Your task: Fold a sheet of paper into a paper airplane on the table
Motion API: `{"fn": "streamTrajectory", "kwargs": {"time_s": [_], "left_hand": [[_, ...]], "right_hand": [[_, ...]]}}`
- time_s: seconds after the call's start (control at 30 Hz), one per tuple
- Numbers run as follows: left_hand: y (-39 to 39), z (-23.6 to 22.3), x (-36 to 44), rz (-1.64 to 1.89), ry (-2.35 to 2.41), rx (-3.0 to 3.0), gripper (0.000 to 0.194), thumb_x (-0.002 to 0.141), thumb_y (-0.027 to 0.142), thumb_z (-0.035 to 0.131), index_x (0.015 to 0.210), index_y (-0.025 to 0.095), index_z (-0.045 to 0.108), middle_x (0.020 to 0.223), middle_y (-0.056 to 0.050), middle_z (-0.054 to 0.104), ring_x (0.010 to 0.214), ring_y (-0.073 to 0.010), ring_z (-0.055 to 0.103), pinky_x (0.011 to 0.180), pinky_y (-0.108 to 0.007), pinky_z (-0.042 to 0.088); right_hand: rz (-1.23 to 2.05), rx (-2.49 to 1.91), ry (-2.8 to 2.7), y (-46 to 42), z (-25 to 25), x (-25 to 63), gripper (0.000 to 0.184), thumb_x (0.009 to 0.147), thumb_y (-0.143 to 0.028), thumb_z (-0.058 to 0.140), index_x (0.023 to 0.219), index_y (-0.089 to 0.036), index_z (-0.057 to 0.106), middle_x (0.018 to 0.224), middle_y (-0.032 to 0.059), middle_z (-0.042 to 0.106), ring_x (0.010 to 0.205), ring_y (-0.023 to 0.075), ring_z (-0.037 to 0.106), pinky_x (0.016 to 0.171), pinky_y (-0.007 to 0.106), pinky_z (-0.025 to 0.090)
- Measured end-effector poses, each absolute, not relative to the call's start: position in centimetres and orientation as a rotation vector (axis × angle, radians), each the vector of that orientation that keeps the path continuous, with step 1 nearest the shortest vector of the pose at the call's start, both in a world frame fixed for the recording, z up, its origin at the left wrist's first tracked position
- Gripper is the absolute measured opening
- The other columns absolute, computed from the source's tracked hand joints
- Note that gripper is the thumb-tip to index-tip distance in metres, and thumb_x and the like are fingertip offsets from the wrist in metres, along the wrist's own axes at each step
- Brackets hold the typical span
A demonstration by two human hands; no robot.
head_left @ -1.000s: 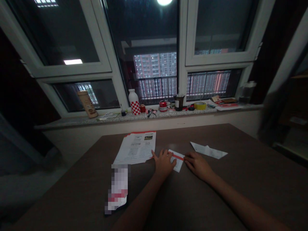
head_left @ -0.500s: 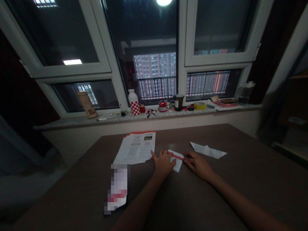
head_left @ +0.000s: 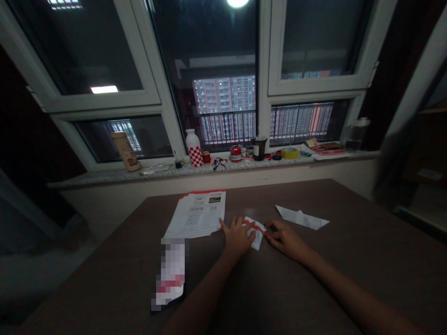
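A small white piece of paper with a red stripe (head_left: 258, 235) lies on the brown table, its stripe looking bent. My left hand (head_left: 236, 237) rests on the paper's left part, fingers spread. At the right edge, my right hand (head_left: 282, 238) has thumb and fingertips pinched on the paper; the exact grip is partly hidden by the fingers. Right of that hand sits a folded white paper boat (head_left: 303, 217). To the left of my left hand is a stack of printed sheets (head_left: 195, 214) with red edging.
A phone (head_left: 171, 274), its screen blurred out, lies at the table's (head_left: 115, 274) left. On the windowsill behind stand a checkered white bottle (head_left: 194, 149), a tan tumbler (head_left: 125, 151), a dark cup (head_left: 259, 149) and a yellow tape roll (head_left: 289, 153).
My right fingertips have shifted slightly left, and the paper's right side now bows, its straight red stripe turned wavy. My left hand stays in place.
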State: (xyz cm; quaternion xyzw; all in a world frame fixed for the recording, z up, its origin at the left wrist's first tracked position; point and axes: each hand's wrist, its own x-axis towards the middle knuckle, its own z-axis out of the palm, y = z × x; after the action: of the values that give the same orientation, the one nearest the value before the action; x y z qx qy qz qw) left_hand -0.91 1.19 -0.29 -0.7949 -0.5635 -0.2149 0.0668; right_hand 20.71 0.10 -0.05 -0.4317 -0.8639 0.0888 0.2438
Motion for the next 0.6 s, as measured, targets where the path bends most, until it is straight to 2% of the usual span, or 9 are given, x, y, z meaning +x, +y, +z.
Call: {"fn": "streamTrajectory", "kwargs": {"time_s": [0.23, 0.37, 0.6], "left_hand": [[1.4, -0.5, -0.9, -0.659, -1.699, -2.385, 0.032, 0.089, 0.046, 0.052, 0.118, 0.04, 0.063, 0.118, -0.005, 0.06, 0.125, -0.0321, 0.041, 0.102, -0.076, -0.008], [1.4, -0.6, -0.9, -0.67, -1.699, -2.378, 0.032, 0.089, 0.046, 0.052, 0.119, 0.041, 0.063, 0.119, -0.005, 0.059, 0.124, -0.0324, 0.041, 0.102, -0.076, -0.008], [1.4, -0.5, -0.9, -0.66, -1.701, -2.391, 0.033, 0.089, 0.046, 0.052, 0.12, 0.041, 0.063, 0.12, -0.005, 0.058, 0.124, -0.0332, 0.041, 0.101, -0.076, -0.01]], "right_hand": [[0.227, -1.146, -2.312, -0.3, -0.1, 20.5, 0.03, 0.095, -0.037, 0.047, 0.1, -0.025, 0.074, 0.117, 0.0084, 0.057, 0.105, 0.0214, 0.057, 0.093, 0.035, 0.045], [0.259, -1.085, -2.349, -0.2, -0.1, 20.5, 0.029, 0.094, -0.035, 0.049, 0.092, -0.025, 0.076, 0.117, 0.0083, 0.057, 0.106, 0.0219, 0.056, 0.095, 0.036, 0.043], [0.358, -0.943, -2.468, -1.2, 1.3, 20.4, 0.023, 0.091, -0.038, 0.055, 0.103, -0.032, 0.073, 0.122, 0.0053, 0.055, 0.115, 0.0233, 0.05, 0.099, 0.038, 0.039]]}}
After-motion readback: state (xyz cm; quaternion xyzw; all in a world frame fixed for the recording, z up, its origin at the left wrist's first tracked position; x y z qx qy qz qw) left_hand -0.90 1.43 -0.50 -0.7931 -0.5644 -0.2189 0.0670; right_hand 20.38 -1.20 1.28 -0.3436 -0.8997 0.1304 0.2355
